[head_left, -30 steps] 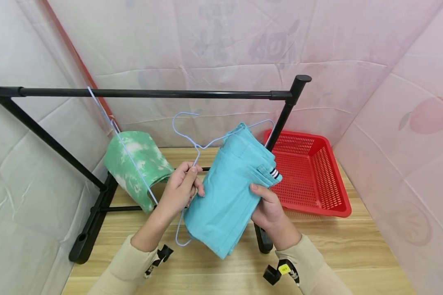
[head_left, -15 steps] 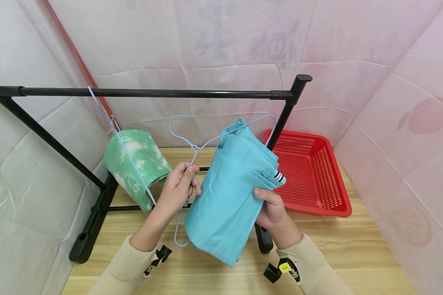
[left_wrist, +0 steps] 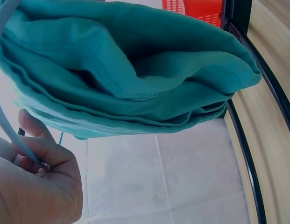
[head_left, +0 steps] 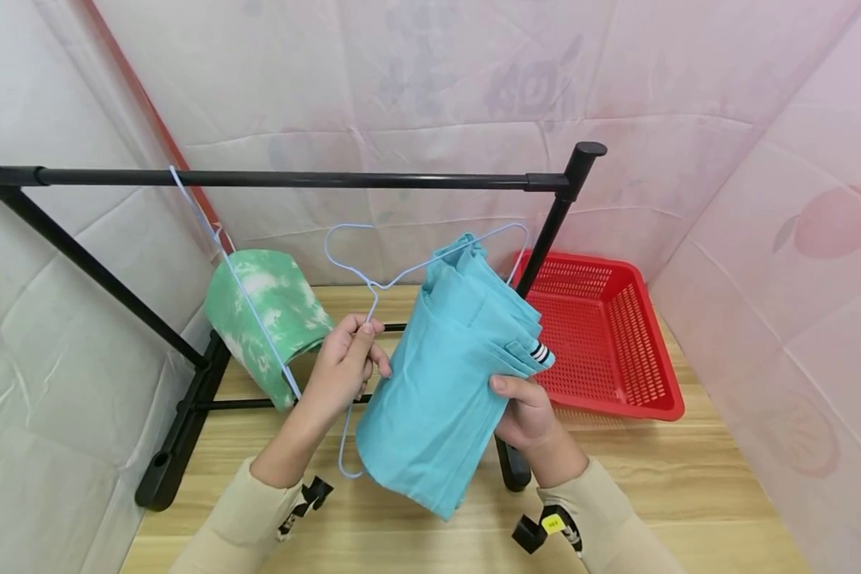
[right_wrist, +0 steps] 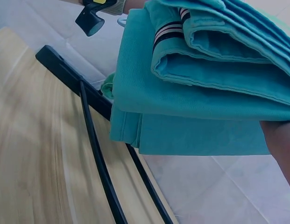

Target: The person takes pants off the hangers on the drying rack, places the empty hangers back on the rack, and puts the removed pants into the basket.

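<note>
Blue wire hanger (head_left: pixel 370 281) is pinched betw. thumb & curled fingers of L hand (head_left: pixel 343 365), just on the near side of its hook. Folded turquoise cloth (head_left: pixel 438 391) is held up over the wood table (head_left: pixel 689 502), betw. both hands, its right edge gripped by R hand (head_left: pixel 529 416) w/ thumb on top; fingers mostly hidden underneath. Cloth's far end is crossed by hanger wire. Green/white cloth (head_left: pixel 265 299) is hung at left from black rack (head_left: pixel 373 180) on 2nd hanger (head_left: pixel 202 221). Red basket (head_left: pixel 574 363) is seen far right, partly behind rack post.
</note>
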Motion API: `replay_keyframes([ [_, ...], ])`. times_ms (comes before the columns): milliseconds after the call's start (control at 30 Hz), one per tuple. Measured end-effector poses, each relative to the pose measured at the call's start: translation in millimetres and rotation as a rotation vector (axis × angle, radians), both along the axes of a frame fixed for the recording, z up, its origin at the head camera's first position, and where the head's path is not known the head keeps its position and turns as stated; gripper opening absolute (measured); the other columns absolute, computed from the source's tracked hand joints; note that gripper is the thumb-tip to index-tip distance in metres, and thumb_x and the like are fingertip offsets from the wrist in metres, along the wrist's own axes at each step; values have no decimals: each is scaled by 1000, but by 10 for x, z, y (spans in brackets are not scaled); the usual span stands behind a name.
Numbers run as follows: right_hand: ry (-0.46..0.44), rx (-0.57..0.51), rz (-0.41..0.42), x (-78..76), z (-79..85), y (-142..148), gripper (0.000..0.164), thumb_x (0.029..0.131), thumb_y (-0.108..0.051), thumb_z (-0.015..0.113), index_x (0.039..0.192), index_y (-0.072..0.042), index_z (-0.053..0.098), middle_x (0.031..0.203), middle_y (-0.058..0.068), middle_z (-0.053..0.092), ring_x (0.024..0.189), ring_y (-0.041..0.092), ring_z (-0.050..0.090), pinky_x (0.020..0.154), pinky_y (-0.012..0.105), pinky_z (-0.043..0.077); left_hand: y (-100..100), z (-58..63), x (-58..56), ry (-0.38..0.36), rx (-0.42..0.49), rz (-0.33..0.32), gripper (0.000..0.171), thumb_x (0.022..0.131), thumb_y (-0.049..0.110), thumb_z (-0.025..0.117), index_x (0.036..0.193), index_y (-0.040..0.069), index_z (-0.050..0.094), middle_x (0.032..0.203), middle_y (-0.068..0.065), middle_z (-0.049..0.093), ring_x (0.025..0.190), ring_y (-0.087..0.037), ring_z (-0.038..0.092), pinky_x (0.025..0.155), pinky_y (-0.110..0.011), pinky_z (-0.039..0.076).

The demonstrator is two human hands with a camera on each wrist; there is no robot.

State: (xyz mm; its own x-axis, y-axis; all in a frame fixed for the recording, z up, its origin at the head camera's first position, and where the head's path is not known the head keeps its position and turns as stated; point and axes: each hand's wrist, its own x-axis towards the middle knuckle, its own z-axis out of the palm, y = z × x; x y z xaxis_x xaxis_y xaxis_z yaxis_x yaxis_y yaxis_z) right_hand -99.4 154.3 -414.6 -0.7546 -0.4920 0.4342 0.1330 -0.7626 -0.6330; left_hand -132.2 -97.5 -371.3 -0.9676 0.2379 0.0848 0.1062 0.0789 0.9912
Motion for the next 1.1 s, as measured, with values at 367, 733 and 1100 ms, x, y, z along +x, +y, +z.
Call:
replay_keyframes([
  [367, 9, 30, -24, 36, 5, 9, 55, 97, -1, 46, 147, -20, 32, 135, -2, 54, 119, 13, 58, 105, 28, 45, 16, 17, 9, -8, -3, 19, 25, 111, 22, 31, 117, 4, 48, 69, -7, 62, 42, -10, 37, 38, -23, 33],
  [733, 17, 38, -23, 79, 15, 28, 56, 97, -2, 48, 147, -20, 30, 138, -2, 52, 120, 13, 57, 105, 28, 44, 21, -12, -7, -10, -4, 15, 26, 111, 24, 30, 117, 5, 46, 69, -7, 61, 42, -11, 37, 38, -25, 35],
  [1100, 100, 25, 37, 88, 21, 36, 48, 98, -3, 47, 143, -17, 38, 136, -2, 56, 119, 13, 59, 104, 28, 46, 30, -47, -30, -43, 43, 43, 23, 111, 23, 29, 116, 5, 44, 68, -5, 60, 40, -10, 34, 39, -24, 32],
])
